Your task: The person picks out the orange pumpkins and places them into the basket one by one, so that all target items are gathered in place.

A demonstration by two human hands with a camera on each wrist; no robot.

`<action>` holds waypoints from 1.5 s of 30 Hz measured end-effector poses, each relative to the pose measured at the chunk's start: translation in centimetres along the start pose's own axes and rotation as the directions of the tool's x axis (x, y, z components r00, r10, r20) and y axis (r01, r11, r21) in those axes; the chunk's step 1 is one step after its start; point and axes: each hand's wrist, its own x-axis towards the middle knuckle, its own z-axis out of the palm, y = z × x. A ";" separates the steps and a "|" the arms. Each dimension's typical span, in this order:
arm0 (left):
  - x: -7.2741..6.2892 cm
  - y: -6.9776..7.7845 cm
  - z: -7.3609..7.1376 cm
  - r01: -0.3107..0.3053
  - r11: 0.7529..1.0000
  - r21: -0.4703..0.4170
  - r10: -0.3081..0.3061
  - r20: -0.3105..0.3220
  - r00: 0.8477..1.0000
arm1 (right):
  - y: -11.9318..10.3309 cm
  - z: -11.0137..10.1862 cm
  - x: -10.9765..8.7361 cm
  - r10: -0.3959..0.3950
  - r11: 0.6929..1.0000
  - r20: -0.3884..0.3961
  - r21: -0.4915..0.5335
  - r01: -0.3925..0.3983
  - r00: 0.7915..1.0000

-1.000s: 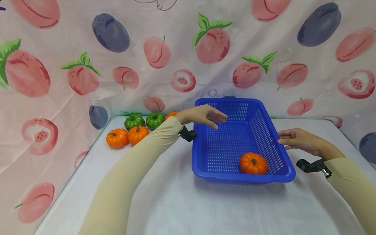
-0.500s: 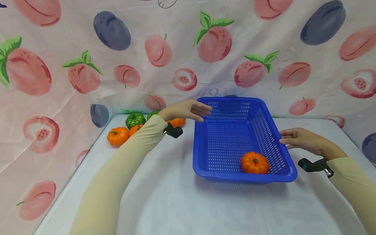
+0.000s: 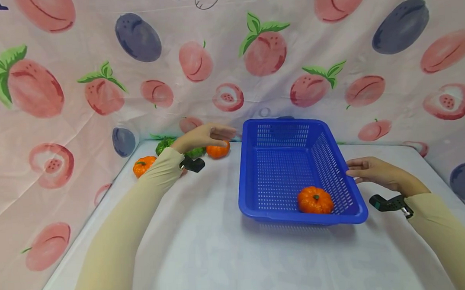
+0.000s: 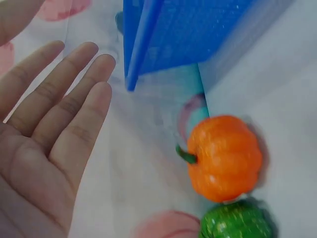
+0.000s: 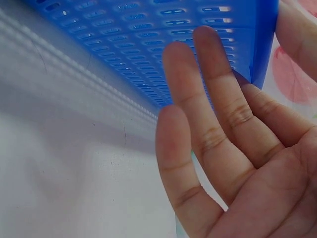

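My left hand (image 3: pixel 202 136) hangs in the air at the back left with its fingers extended, holding nothing. Below and past its fingertips lies an orange mini pumpkin (image 3: pixel 219 150), which the left wrist view shows beside a green pumpkin (image 4: pixel 235 220). Another green pumpkin (image 3: pixel 164 144) and an orange one (image 3: pixel 142 165) peek out around the left forearm, which hides part of the group. On the other side, my right hand (image 3: pixel 375 173) touches the right side of a blue plastic basket (image 3: pixel 282 218), fingers nearly straight. One orange pumpkin (image 3: pixel 315 200) sits in the basket's front right corner.
A white cloth covers the table (image 3: pixel 222 258). A fruit-print curtain (image 3: pixel 220 46) rises right behind the basket and pumpkins and runs along the left side. Black wrist cameras, such as the left one (image 3: pixel 193 164), are strapped to both wrists.
My left hand has moved left, from over the basket to above the pumpkin group, uncovering the orange pumpkin near the basket. The right hand and basket stay put.
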 end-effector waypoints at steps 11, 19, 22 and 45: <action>-3.0 -2.1 -1.5 -0.008 0.997 -0.079 -0.003 -0.138 0.990 | 0.0 0.0 0.0 0.003 1.000 0.001 -0.018 -0.003 1.000; -4.8 -3.6 -2.1 0.011 0.992 -0.129 -0.042 -0.239 0.970 | -0.1 -0.1 0.1 -0.005 1.000 0.009 -0.015 0.005 1.000; -5.4 -4.3 -2.2 -0.017 0.983 -0.182 -0.035 -0.278 0.960 | -0.1 -0.2 0.1 -0.005 1.000 0.012 -0.015 0.005 1.000; -10.7 -8.3 -2.0 0.058 0.980 -0.190 -0.142 -0.465 0.874 | -0.1 -0.2 0.1 -0.008 1.000 0.015 -0.006 0.008 1.000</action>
